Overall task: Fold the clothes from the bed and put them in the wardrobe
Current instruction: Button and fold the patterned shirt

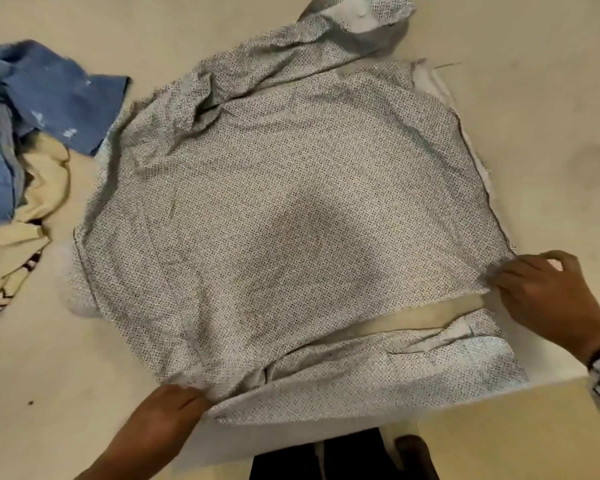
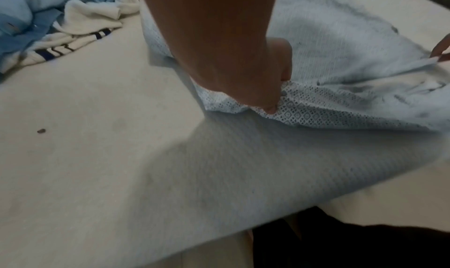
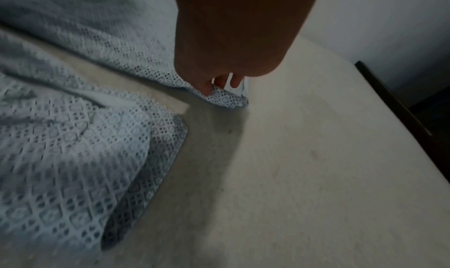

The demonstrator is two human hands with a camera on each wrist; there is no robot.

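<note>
A white shirt with a small grey diamond print (image 1: 291, 209) lies spread over the cream bed (image 1: 534, 133), one sleeve reaching up to the far edge. My left hand (image 1: 184, 398) pinches the shirt's near left corner (image 2: 287, 102). At the near right, my right hand (image 1: 510, 275) grips another corner of the shirt (image 3: 226, 97) with curled fingers. A folded part of the shirt (image 1: 395, 368) lies along the bed's near edge between the two hands.
A heap of other clothes sits at the left of the bed: a blue denim garment (image 1: 49, 95) over a cream piece with dark stripes (image 1: 25, 237). The bed's near edge (image 1: 499, 420) runs just below the shirt. A dark bed frame (image 3: 394, 99) shows at the right.
</note>
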